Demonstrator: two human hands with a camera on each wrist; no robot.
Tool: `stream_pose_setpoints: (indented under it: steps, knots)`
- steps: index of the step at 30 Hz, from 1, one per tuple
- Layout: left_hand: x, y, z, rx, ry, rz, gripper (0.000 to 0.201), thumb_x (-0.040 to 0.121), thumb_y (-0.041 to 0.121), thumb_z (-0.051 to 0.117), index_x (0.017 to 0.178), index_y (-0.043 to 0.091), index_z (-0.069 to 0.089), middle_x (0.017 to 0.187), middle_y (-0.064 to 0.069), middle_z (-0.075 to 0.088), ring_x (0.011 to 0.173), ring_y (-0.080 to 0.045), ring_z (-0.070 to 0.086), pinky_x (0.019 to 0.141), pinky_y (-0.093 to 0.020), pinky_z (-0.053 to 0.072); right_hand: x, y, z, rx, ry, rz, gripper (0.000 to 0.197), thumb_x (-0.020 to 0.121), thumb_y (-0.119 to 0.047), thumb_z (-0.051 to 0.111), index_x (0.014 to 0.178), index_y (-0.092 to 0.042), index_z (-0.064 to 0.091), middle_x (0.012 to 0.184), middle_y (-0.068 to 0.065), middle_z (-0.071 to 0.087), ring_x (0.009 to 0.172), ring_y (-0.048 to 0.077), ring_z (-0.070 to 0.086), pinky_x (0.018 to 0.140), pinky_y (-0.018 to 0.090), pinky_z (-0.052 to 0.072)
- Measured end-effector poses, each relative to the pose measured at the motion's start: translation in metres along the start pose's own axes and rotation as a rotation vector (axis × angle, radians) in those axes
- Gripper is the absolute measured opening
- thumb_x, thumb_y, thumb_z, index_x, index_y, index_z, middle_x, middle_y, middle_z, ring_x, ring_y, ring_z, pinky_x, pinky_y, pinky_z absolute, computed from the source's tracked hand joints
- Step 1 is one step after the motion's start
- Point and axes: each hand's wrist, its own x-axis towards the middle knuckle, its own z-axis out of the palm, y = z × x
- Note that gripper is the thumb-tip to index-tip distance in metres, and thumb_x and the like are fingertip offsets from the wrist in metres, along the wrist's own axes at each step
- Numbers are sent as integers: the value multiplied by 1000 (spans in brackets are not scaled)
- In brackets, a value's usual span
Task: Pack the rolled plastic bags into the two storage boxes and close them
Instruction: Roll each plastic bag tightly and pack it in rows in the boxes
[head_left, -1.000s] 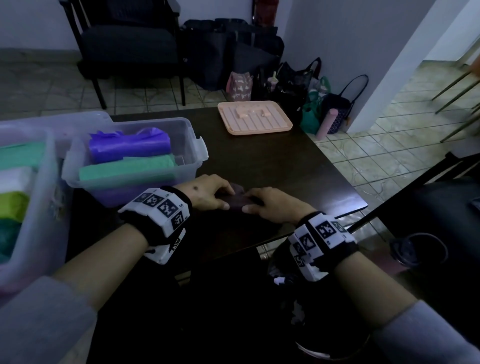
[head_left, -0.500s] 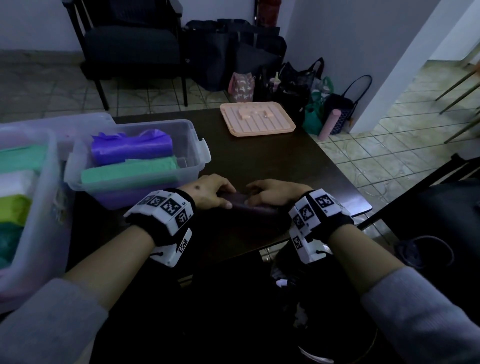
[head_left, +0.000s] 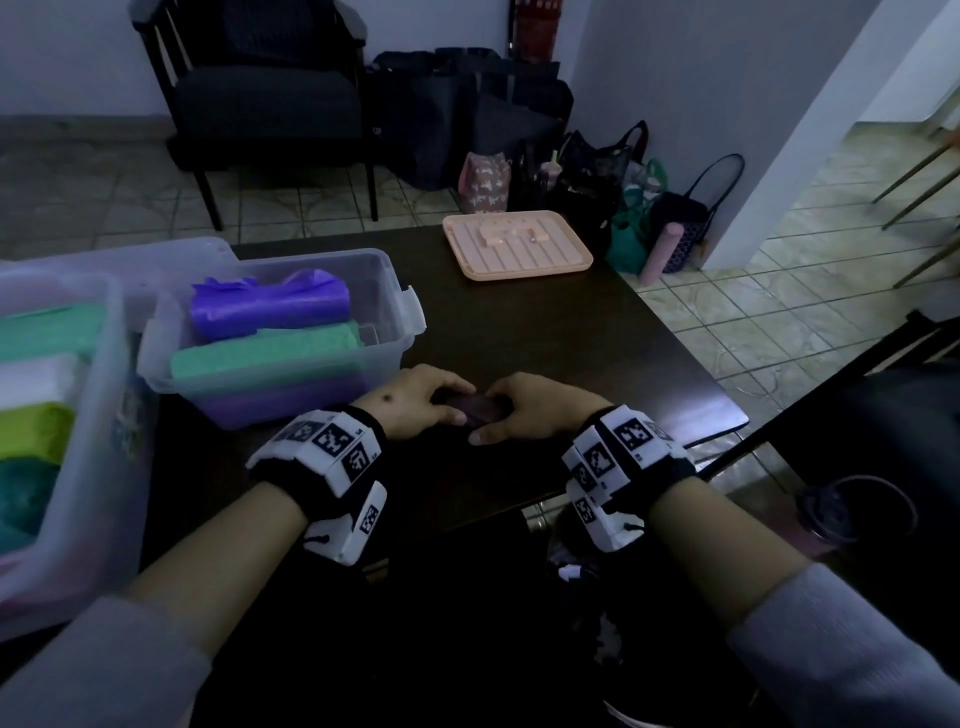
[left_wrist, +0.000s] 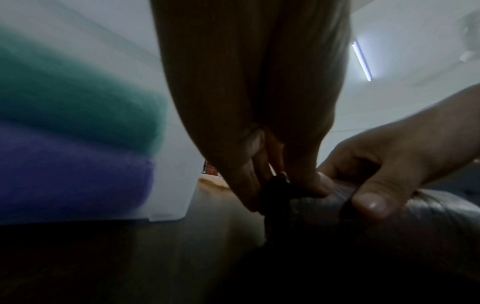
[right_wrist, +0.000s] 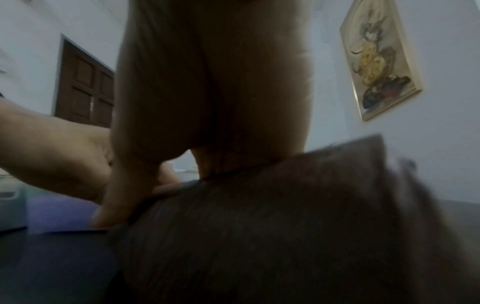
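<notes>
Item: dark rolled bag (head_left: 475, 408), lying on the dark worktop (head_left: 561, 338) near its front edge, just right of the small clear box (head_left: 387, 291).
Left hand (head_left: 415, 397): fingers curled over the roll's left end, thumb pressed on top.
Right hand (head_left: 535, 408): fingers curled round its right part, thumb in front.
Small clear box: open, holds purple roll (head_left: 267, 306) and green roll (head_left: 265, 353).
</notes>
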Motion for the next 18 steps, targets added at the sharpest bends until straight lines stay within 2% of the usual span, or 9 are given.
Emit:
stream_pose_setpoints:
  steps: [2, 4, 6, 8, 11, 13, 15, 18]
  knots:
    - [-6, -6, 6, -106, 122, -61, 47, 90, 23, 59, 135, 18, 48, 135, -1, 52, 124, -14, 48, 97, -21, 32, -1, -1, 3, -24, 25, -24, 43, 81, -42, 69, 115, -18, 58, 99, -3, 59, 91, 13, 56, 74, 25, 40]
    - [-15, -16, 13, -319, 294, -166, 50, 90, 29, 59, 135, 11, 47, 134, -3, 53, 124, -17, 49, 102, -24, 33, -2, -4, 8, -47, 51, -58, 43, 82, -41, 68, 116, -17, 58, 101, -2, 59, 91, 13, 56, 76, 24, 41]
    - [-26, -28, 17, -621, 455, -259, 48, 89, 34, 60, 129, 8, 52, 124, -5, 58, 119, -21, 53, 104, -31, 39, -2, -9, 12, -63, 70, -87, 44, 82, -39, 68, 118, -16, 57, 105, 0, 59, 94, 14, 55, 80, 25, 42]
    - [-42, -35, 18, -1004, 555, -343, 48, 90, 34, 59, 129, 7, 49, 119, -6, 55, 116, -25, 52, 96, -34, 43, -1, -16, 15, -87, 79, -117, 45, 82, -38, 69, 119, -16, 57, 108, 0, 57, 98, 15, 55, 83, 27, 42]
    - [-63, -51, 10, -1368, 771, -387, 70, 88, 40, 59, 144, 12, 29, 142, -11, 39, 131, -36, 38, 98, -47, 41, 2, -28, 19, -131, 61, -152, 45, 82, -36, 69, 119, -16, 57, 110, 0, 58, 101, 16, 56, 84, 27, 43]
    - [-72, -66, -3, -1475, 963, -388, 78, 86, 47, 58, 147, 21, 18, 149, -10, 30, 133, -37, 34, 96, -55, 39, 3, -38, 22, -149, 49, -180, 45, 82, -36, 69, 120, -15, 57, 113, 2, 59, 102, 17, 56, 87, 28, 45]
    - [-77, -79, -17, -1530, 1088, -408, 75, 88, 49, 54, 146, 23, 15, 149, -8, 30, 130, -36, 38, 92, -59, 41, 2, -49, 24, -167, 47, -220, 45, 82, -36, 69, 120, -14, 58, 113, 3, 60, 102, 17, 57, 86, 27, 44]
    - [-80, -87, -34, -1582, 1117, -359, 52, 97, 33, 46, 142, 16, 28, 144, -9, 36, 128, -33, 41, 88, -54, 43, -3, -71, 22, -170, 47, -287, 44, 81, -36, 70, 119, -16, 60, 111, 1, 61, 103, 16, 58, 85, 25, 44]
